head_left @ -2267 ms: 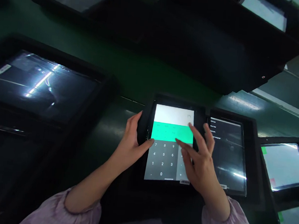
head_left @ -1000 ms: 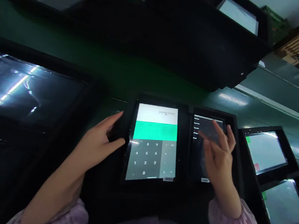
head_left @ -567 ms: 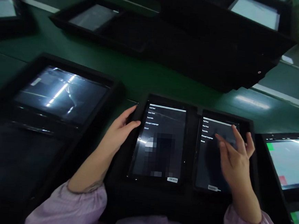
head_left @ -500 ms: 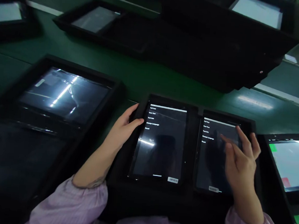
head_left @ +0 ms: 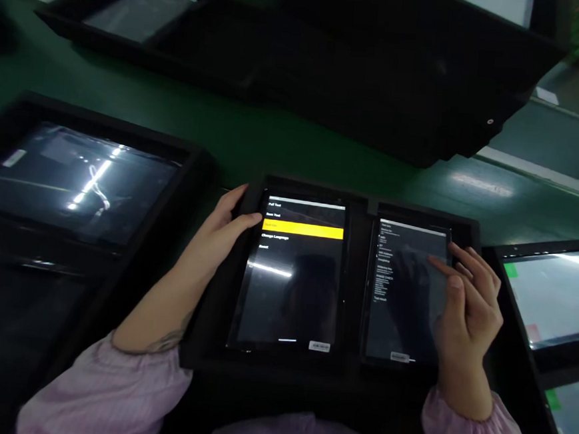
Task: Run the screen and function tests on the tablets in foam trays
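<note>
At the middle of the green bench (head_left: 254,154), the left hand (head_left: 215,234) lay curved over the left edge of a black tablet (head_left: 288,290). Its thumb (head_left: 255,219) reached onto the glass, close to a bright yellow bar (head_left: 302,230). The hand was not clenched, but you could not tell if it gripped the tablet or only rested there. The right hand (head_left: 467,311) was loose and held nothing. Its pointing finger (head_left: 439,261) stretched over a second black tablet (head_left: 406,293), and you could not tell if it touched the glass. The two tablets lay side by side in one black tray (head_left: 263,361), with their long sides running away from the person. The left hand was nearer the first tablet, and the right hand was nearer the second. Farther out, a left tablet (head_left: 76,183) and a right tablet (head_left: 556,298) sat in their own black frames, and pale pink sleeves (head_left: 105,390) covered the arms
</note>
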A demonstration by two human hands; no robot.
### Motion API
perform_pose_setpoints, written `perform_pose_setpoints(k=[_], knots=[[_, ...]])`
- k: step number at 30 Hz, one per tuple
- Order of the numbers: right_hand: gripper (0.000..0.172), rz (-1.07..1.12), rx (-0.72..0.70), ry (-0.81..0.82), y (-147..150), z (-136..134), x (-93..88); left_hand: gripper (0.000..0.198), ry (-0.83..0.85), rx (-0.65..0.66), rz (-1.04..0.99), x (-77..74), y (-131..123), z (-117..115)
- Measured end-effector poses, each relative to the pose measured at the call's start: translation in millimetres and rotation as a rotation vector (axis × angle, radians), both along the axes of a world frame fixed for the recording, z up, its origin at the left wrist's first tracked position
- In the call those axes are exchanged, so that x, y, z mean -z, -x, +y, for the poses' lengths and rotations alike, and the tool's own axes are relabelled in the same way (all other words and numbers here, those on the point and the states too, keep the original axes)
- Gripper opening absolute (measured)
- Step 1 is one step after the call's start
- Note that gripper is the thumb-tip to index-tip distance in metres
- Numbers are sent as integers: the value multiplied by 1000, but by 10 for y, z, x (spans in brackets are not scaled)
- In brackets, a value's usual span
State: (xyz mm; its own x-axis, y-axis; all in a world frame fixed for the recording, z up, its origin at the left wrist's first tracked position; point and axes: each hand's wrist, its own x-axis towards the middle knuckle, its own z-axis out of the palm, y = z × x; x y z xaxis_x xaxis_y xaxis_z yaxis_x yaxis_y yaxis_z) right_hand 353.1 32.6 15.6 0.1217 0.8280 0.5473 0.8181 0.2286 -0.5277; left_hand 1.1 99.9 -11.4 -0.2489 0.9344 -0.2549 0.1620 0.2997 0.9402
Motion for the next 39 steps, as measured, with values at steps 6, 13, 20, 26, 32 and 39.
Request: perform_pose_setpoints(k=[6,13,20,26,32,39], knots=[[34,5,-20,19,-6,-5,-6,62,-12,-104,-44,54,-9,0],[34,41,-44,42,25,-8,-17,63,63,-155,-53,-95,-75,6],[33,21,-102,74,35,-20,-30,66,66,-155,-71,-76,-90,6],[33,-75,-182,118,17,-15,-13,72,38,-105,-77,-48,-44,-10],[31,-270,-448,238,116,-33,8,73,-27,-46,-147,55,23,-17],[27,-252,-228,72,44,-8,8,76,-24,9,-129,103,77,-24]])
